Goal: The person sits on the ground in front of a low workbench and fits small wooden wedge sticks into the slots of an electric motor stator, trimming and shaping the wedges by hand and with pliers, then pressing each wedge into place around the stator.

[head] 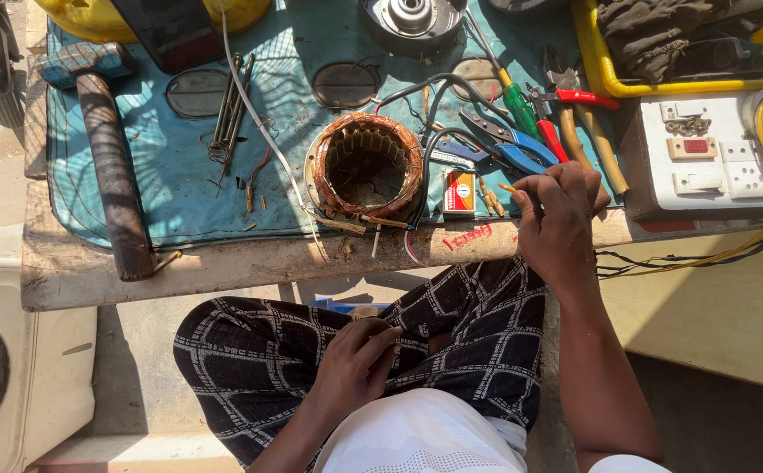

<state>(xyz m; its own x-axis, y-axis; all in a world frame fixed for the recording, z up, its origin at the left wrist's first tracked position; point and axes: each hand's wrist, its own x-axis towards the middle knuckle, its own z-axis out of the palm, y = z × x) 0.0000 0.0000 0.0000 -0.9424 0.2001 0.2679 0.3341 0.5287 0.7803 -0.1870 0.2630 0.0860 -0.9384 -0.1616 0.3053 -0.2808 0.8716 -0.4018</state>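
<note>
The right hand (556, 210) rests at the near edge of the worktop (180, 263), fingers curled together and pinching a small tan sliver (506, 187) at their tips, held just above the surface where similar slivers lie scattered. The left hand (355, 359) sits low on the lap, fingers loosely closed on what seems to be a thin stick; exactly what it grips cannot be told. Left of the right hand, a copper-wound motor stator (366, 166) lies flat on a teal mat (154, 175), its bore facing up so the slots and windings are open to view. A small orange-and-white box (460, 194) stands just beside it, within easy reach. Blue-handled pliers (513, 144), red-handled pliers (574, 96) and a green screwdriver (517, 101) fan out on the far side of the right hand, handles pointing toward the person. A heavy hammer (110, 158) lies well apart at the left, while a white switch board (714, 153) sits at the right.
</note>
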